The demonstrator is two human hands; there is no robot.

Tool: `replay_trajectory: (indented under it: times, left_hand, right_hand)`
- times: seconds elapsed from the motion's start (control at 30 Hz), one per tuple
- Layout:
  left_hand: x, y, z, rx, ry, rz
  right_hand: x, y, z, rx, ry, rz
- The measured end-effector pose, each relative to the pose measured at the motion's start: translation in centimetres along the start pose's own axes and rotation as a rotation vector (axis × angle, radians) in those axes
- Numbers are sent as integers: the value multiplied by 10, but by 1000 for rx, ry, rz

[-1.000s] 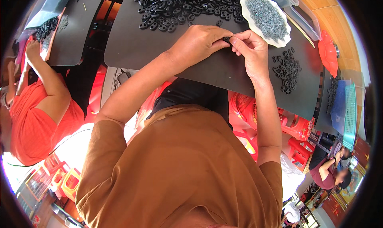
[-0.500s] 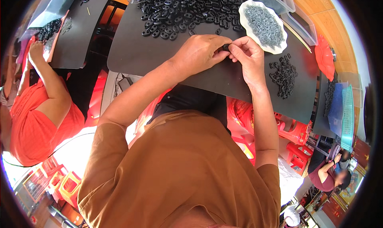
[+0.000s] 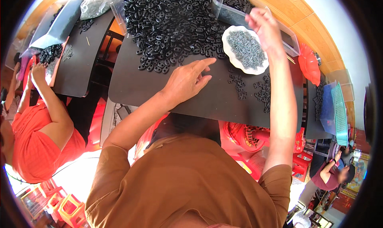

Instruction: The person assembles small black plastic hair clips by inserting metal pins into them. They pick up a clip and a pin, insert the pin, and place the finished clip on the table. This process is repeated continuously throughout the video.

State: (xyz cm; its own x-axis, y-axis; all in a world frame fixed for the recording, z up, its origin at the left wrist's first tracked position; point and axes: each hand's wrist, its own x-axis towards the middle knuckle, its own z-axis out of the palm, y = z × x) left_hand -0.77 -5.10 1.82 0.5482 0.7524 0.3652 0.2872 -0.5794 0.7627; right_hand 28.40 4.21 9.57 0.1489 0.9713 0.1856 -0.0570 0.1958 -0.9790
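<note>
A large heap of black oval pieces with holes (image 3: 167, 24) covers the far part of the dark table (image 3: 131, 82). My left hand (image 3: 185, 82) hovers just nearer than that heap, index finger stretched out and thumb apart, holding nothing. My right hand (image 3: 264, 26) is raised at the near side of a clear plastic bin (image 3: 231, 17), with a small black piece (image 3: 248, 9) pinched at its fingertips. Beside its wrist stands a white scalloped dish (image 3: 228, 54) full of small greyish, shiny pins (image 3: 246, 48). Small black parts (image 3: 263, 93) lie in loose groups nearer than the dish, partly behind my right forearm.
Along the right side are a red plastic dish (image 3: 308, 64) and a teal basket (image 3: 340, 114). At the left a person in red (image 3: 46, 136) works at another table (image 3: 79, 70). Red stools (image 3: 301, 164) stand near the table.
My hands were together over the table and have parted. My right hand has moved up to the far bin with a black piece; my left has let go and opened. The view has shifted.
</note>
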Motion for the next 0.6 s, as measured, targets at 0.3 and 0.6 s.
replay_trajectory:
  times: [0.3,0.6]
  left_hand:
    - [-2,-9,3,53,32,155]
    - [34,-4,-14,251,40,220]
  right_hand:
    - [-20,3,-14,-471,98,-85]
    - [-100,13,-8,-976,111,-231]
